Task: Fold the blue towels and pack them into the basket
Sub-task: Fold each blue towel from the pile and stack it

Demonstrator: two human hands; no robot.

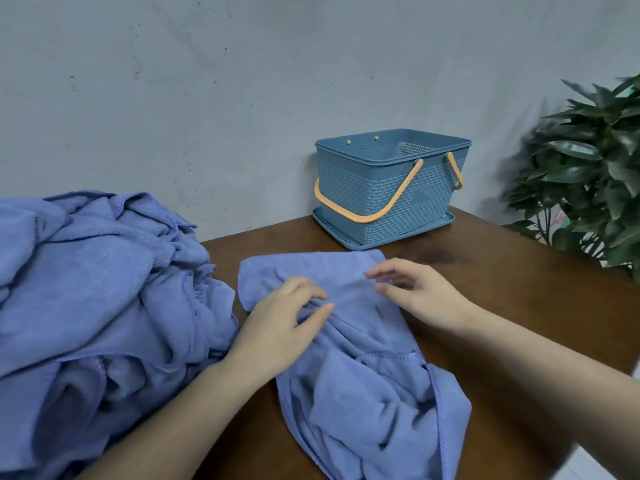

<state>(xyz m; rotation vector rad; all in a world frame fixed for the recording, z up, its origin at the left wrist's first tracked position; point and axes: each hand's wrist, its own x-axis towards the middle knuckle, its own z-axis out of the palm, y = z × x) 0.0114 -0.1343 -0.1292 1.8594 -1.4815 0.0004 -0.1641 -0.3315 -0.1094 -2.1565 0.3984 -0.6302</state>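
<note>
Left hand lies flat with fingers relaxed; right hand hovers, fingers loosely spread.

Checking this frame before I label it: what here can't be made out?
All in the head view:
- Basket floor: hidden by its near wall.
- Towel pile: cut off by the left edge; count unclear.
- Right hand: motion-blurred, contact with the towel uncertain.
- Plant: cropped, blurred.
</note>
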